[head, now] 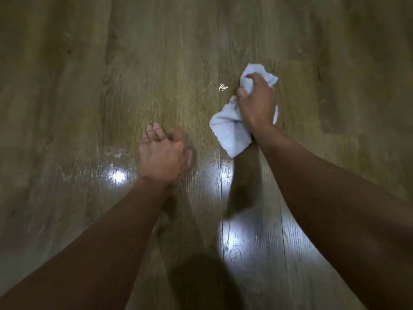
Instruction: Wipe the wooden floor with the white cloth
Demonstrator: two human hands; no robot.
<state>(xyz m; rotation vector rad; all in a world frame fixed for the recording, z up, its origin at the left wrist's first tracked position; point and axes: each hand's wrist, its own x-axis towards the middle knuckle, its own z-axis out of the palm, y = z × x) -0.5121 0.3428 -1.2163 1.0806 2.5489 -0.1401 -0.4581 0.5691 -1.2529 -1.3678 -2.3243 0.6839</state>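
Observation:
A crumpled white cloth (230, 130) lies bunched on the wooden floor (67, 108) right of centre. My right hand (257, 101) grips the cloth from above, fingers curled into its upper folds, and presses it onto the planks. My left hand (164, 153) sits to the left of the cloth and apart from it, low over the floor, with its fingers extended forward and holding nothing. Whether the left palm touches the floor is unclear because of motion blur.
Wet streaks and small droplets (223, 87) shine on the planks just left of the cloth. Bright light reflections (117, 175) gleam on the floor near my wrists. A dark shadow (201, 280) falls at the bottom centre.

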